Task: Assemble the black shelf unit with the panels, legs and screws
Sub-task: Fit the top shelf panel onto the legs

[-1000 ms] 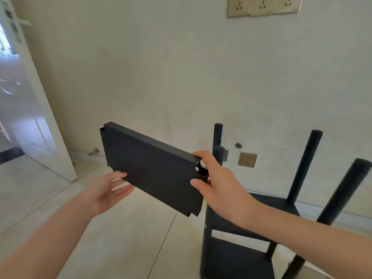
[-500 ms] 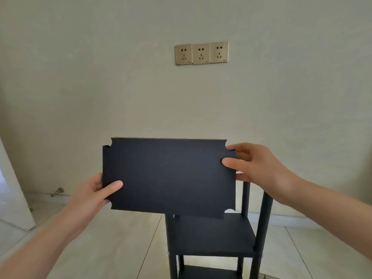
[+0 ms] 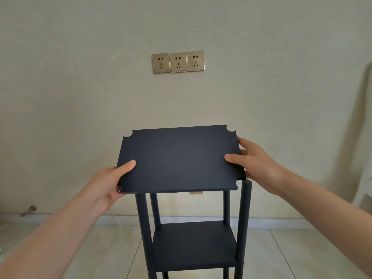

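Observation:
I hold a black shelf panel (image 3: 179,158) with notched corners nearly flat above the standing black shelf unit. My left hand (image 3: 109,182) grips its near left edge, thumb on top and fingers underneath. My right hand (image 3: 255,161) grips its right edge the same way. Under the panel rise several black legs; the near right leg (image 3: 244,218) has its top beside the panel's near right notch, and the near left leg (image 3: 143,224) disappears under the panel. A fitted lower shelf (image 3: 193,244) sits between the legs.
The unit stands on a pale tiled floor (image 3: 291,256) close to a beige wall with a row of three gold sockets (image 3: 178,62). A door stopper (image 3: 29,210) sticks out low on the left. A white object (image 3: 364,178) stands at the right edge.
The panel has tipped from upright facing me to nearly flat and moved over the tops of the legs. Both hands kept their hold on its ends.

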Tool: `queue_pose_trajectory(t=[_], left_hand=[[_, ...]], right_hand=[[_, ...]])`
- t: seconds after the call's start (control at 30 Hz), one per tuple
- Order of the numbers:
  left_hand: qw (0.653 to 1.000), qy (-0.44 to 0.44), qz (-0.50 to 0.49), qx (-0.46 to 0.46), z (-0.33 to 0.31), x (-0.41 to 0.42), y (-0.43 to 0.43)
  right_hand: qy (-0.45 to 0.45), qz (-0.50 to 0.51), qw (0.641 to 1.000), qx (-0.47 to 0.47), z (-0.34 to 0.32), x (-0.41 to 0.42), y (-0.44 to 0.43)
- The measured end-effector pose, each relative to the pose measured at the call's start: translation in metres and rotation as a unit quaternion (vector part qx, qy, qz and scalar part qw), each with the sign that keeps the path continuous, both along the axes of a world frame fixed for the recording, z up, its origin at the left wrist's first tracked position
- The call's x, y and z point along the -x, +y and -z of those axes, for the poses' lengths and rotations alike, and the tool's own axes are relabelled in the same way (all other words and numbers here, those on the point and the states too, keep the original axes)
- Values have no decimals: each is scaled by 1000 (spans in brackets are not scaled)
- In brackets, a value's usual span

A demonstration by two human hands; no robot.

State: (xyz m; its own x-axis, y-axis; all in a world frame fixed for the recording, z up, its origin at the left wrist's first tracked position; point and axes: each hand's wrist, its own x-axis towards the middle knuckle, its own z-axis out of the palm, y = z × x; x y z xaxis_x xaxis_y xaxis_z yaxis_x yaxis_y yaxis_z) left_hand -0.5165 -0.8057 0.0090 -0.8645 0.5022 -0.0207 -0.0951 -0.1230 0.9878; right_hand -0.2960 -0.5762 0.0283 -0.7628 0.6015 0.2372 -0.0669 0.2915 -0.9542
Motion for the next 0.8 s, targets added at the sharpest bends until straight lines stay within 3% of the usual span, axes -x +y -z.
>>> queue_pose_trajectory(t=[0.2, 0.5, 0.8], left_hand=[[999, -37, 4, 5, -5, 8, 26], [999, 2, 12, 45, 19, 19, 46], [998, -59, 28, -3, 40, 19, 48]], right_hand=[[18, 76, 996, 45, 9, 27, 41], [-28, 64, 989, 133, 42, 38, 75], [-62, 46, 984, 159, 58, 36, 81]])
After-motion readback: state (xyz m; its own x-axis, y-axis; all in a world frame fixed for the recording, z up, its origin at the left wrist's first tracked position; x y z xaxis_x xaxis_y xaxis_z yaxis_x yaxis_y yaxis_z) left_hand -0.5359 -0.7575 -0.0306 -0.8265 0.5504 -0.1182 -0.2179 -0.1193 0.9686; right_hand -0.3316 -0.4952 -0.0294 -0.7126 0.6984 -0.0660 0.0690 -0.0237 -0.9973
